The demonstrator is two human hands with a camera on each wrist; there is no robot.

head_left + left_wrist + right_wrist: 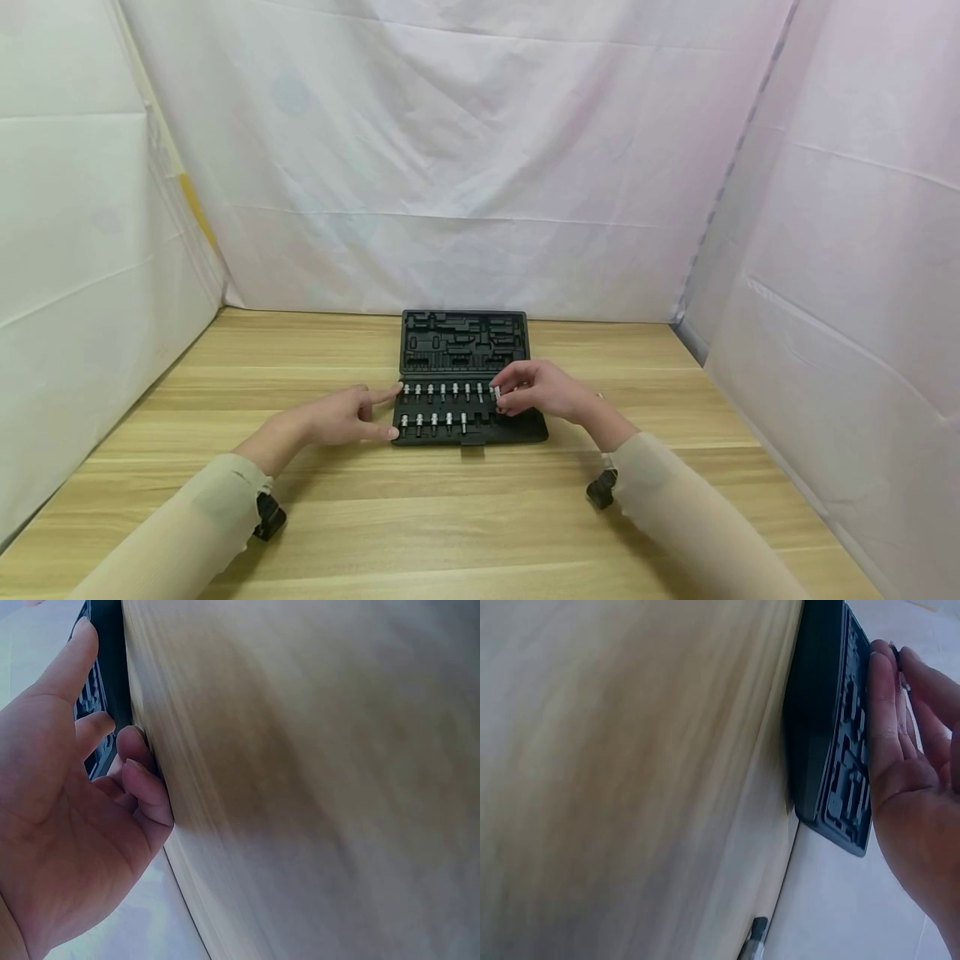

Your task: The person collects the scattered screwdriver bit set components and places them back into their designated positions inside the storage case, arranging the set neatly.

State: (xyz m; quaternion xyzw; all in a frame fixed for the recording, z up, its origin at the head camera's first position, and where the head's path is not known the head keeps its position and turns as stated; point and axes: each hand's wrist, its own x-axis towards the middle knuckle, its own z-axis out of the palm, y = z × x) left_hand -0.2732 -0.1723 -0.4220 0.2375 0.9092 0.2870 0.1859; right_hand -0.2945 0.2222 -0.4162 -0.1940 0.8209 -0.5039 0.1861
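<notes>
A black tool case lies opened on the table, with two rows of silver-and-dark bit sockets in its near half. At the case's left edge my left hand rests its outstretched index finger and thumb on the corners, the other fingers bent in the left wrist view. Over the right end of the back row, my right hand pinches a bit socket between thumb and fingers. That hand hides part of the row behind it. The right wrist view shows the small piece at the fingertips, above the case's recesses.
The case's lid leans back at the rear, full of moulded recesses. A metal piece with a dark tip lies on the wooden table beyond the right wrist. White sheeting walls in the back and both sides.
</notes>
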